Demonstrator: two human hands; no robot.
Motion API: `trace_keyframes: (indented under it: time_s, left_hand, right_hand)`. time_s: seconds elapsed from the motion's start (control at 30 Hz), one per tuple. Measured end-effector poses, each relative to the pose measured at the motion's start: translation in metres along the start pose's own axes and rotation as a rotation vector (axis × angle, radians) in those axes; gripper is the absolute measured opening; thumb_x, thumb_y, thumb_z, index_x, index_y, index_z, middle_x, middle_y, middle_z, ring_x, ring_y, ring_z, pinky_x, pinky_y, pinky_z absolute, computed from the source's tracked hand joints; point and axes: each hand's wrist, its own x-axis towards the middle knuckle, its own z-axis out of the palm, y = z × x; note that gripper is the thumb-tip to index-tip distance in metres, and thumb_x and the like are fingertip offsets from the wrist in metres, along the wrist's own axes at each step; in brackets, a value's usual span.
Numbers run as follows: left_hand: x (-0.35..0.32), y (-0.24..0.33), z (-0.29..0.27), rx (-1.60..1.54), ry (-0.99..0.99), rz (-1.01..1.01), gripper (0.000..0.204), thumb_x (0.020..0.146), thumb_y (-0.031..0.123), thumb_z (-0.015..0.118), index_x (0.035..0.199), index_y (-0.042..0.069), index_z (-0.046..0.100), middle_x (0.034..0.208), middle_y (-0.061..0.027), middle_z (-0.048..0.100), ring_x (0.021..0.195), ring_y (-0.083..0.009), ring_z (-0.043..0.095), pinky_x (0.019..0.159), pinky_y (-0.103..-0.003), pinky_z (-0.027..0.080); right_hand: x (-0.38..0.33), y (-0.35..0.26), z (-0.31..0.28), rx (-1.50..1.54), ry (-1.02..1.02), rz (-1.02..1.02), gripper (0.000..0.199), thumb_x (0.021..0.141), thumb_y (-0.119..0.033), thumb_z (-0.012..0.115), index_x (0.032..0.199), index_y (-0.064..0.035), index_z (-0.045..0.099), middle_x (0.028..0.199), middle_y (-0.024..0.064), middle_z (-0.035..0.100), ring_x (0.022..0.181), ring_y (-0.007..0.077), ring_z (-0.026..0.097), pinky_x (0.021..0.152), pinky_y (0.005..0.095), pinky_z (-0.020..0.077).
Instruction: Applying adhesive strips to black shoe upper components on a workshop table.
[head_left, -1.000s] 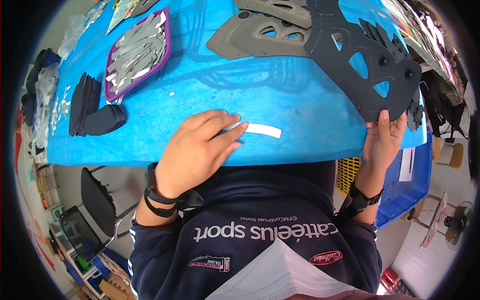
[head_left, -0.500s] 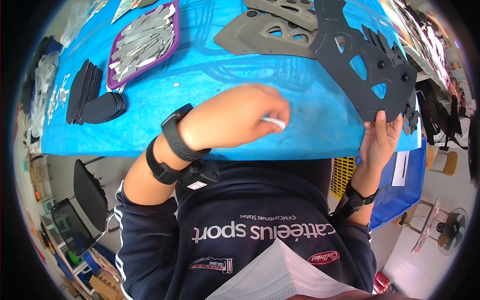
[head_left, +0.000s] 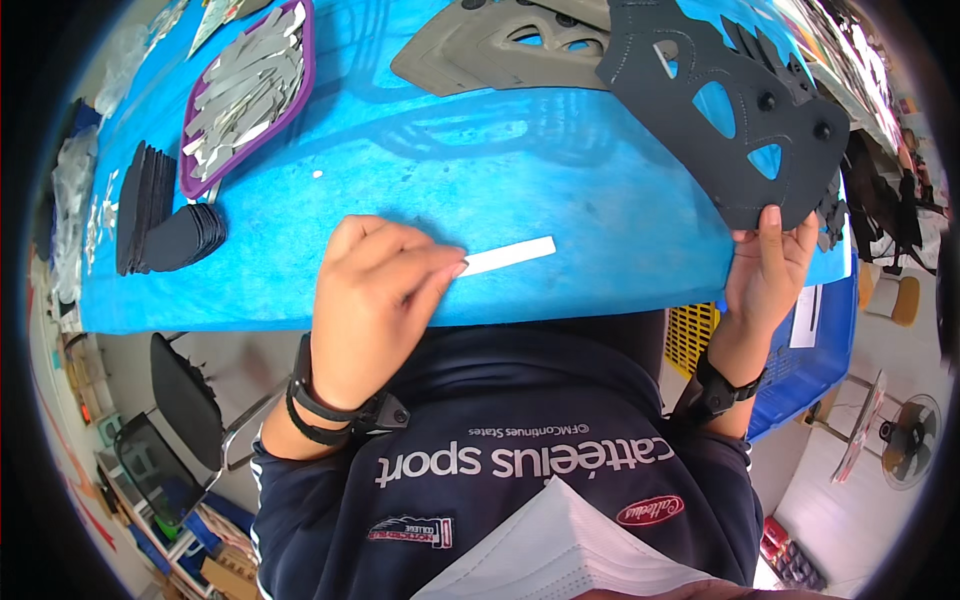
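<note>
My left hand (head_left: pixel 375 300) pinches one end of a short white strip (head_left: pixel 512 255) between thumb and fingertips. The strip points to the right, low over the blue table cover. At the right, my right hand (head_left: pixel 768 265) grips the near end of a dark grey shaped panel (head_left: pixel 680 110), thumb on top and fingers partly hidden beneath it. That panel has rounded-triangle cutouts, stitched lines and round black studs. Similar taupe panels (head_left: pixel 480 55) lie stacked beyond it, partly covered by its far part.
A purple tray (head_left: pixel 308 75) of grey and white strips stands at the far left. Near it are stacks of black pieces (head_left: pixel 190 235). The blue-covered table (head_left: pixel 420 170) ends close to my body. Below its right edge sit a blue crate (head_left: pixel 815 375) and a yellow basket (head_left: pixel 690 340).
My left hand has moved left and turned, so the white strip now shows at length. My right hand keeps its grip on the panel. The whole view has shifted slightly.
</note>
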Motion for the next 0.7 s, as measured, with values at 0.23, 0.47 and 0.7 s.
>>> trace_keyframes:
  time_s: [0.23, 0.47, 0.7]
  left_hand:
    - [-0.001, 0.006, 0.017, 0.093, -0.135, 0.243, 0.043, 0.062, 0.012, 0.062, 0.105, 0.013, 0.06, 0.088, -0.004, 0.05, 0.077, -0.021, 0.045, 0.071, -0.03, 0.04]
    - [0.01, 0.009, 0.012, 0.041, -0.281, 0.195, 0.042, 0.069, 0.033, 0.064, 0.106, 0.013, 0.057, 0.092, -0.0023, 0.05, 0.078, -0.0207, 0.045, 0.07, -0.029, 0.038]
    - [-0.038, -0.022, -0.016, -1.238, 0.314, -0.348, 0.044, 0.058, 0.029, 0.078, 0.083, -0.003, 0.061, 0.082, -0.013, 0.06, 0.073, -0.0182, 0.056, 0.061, -0.028, 0.042]
  right_hand:
    - [-0.004, 0.0, 0.005, -0.007, 0.005, -0.112, 0.028, 0.082, 0.0, 0.051, 0.108, -0.002, 0.044, 0.095, 0.0104, 0.055, 0.07, 0.0169, 0.055, 0.053, 0.0258, 0.0454]
    - [-0.025, -0.027, 0.053, 0.028, -0.301, -0.066, 0.034, 0.082, 0.002, 0.045, 0.116, 0.001, 0.039, 0.105, 0.0131, 0.052, 0.09, 0.0188, 0.052, 0.077, 0.032, 0.0428]
    - [-0.022, -0.02, 0.076, 0.059, -0.493, 0.43, 0.03, 0.079, -0.001, 0.056, 0.107, 0.0036, 0.046, 0.088, 0.0121, 0.058, 0.063, 0.0144, 0.057, 0.05, 0.0235, 0.0463]
